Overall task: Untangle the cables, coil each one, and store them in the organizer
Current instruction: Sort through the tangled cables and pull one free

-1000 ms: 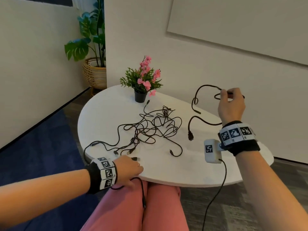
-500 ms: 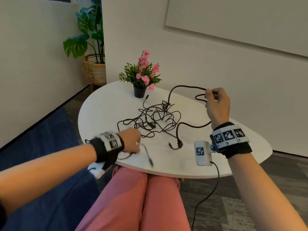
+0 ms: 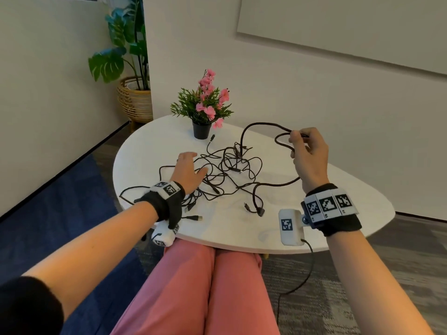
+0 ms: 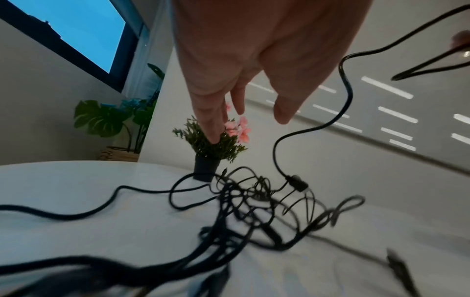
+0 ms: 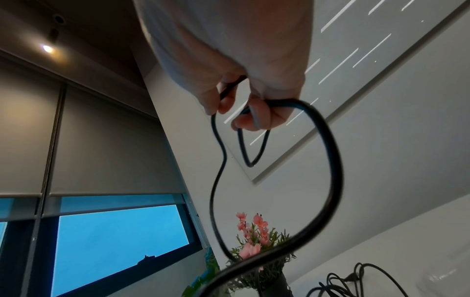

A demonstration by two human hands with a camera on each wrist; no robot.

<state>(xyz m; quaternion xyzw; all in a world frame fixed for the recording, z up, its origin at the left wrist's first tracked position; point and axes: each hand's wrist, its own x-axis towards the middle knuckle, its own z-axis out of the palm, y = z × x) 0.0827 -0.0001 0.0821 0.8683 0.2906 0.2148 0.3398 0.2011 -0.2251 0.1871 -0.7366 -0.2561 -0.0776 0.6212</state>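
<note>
Right hand (image 3: 309, 155) pinches looped thick black cable (image 3: 263, 126) above white oval table (image 3: 338, 213) | left hand (image 3: 188, 170) flat, fingers straight, over tangled thin black cables (image 3: 229, 175) mid-table

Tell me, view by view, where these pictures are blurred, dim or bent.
Head view: evenly lit and sharp, the table edge curved by the wide lens. Left wrist view: the open left hand is fairly sharp, the nearest tangled cables smeared and out of focus. Right wrist view: dim, the right hand in shadow, the held cable soft low down, the walls bowed.
</note>
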